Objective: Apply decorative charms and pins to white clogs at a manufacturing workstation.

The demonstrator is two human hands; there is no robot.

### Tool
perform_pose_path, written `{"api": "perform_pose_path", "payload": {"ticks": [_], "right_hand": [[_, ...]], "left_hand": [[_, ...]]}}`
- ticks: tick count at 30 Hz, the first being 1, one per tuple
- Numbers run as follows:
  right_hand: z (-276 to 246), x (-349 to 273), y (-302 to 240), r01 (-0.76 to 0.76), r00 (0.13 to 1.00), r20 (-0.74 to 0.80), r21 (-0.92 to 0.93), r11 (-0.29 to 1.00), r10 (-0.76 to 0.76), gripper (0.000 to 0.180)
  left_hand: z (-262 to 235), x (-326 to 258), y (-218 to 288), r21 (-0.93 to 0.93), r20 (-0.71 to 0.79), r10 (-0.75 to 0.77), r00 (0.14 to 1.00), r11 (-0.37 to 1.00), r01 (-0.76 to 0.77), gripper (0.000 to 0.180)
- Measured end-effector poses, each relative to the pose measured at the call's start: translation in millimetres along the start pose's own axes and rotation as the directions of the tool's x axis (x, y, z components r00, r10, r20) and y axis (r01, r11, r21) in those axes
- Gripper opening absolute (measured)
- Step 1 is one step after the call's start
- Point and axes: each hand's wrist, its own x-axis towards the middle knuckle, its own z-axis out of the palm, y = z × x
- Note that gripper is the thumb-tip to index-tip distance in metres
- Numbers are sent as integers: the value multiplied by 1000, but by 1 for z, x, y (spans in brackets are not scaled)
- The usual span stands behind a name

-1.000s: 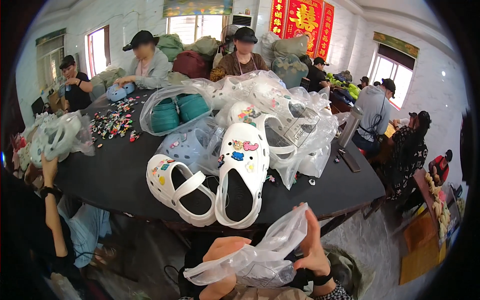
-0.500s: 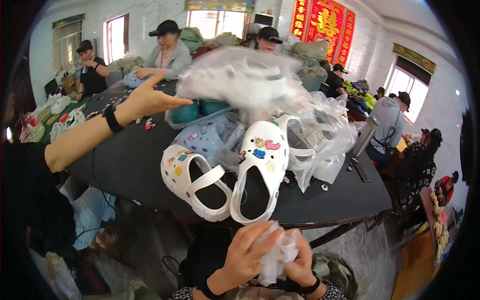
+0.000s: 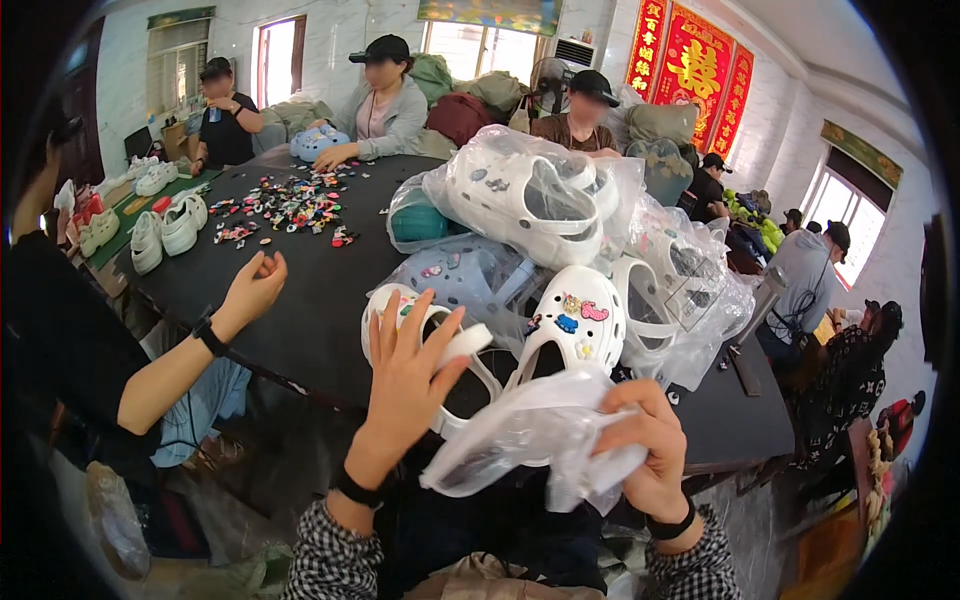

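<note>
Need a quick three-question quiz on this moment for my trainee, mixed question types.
1. True or false: the right hand grips a clear plastic bag.
2. The left hand is on: A) a white clog B) a teal clog C) the charms.
3. What lies scattered on the black table at its far end?

Key: 1 true. 2 A. 3 small coloured shoe charms.

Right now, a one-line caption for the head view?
Left hand reaches a white clog; right hand grips a clear plastic bag.
</note>
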Motion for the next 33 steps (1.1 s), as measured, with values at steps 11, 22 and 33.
{"api": "perform_pose_path", "payload": {"ticks": [11, 22, 33], "right_hand": [[77, 90, 69, 103, 881, 472, -136, 985, -27, 49], [89, 91, 89, 687, 575, 817, -463, 560, -30, 48], [167, 97, 81, 747, 624, 719, -664, 38, 306, 29]], "left_hand": [[23, 8, -47, -528, -43, -138, 989, 844, 95, 41], [33, 4, -48, -554, -98, -221, 970, 822, 131, 25], [25, 0, -55, -547, -44, -232, 972, 819, 171, 29]]}}
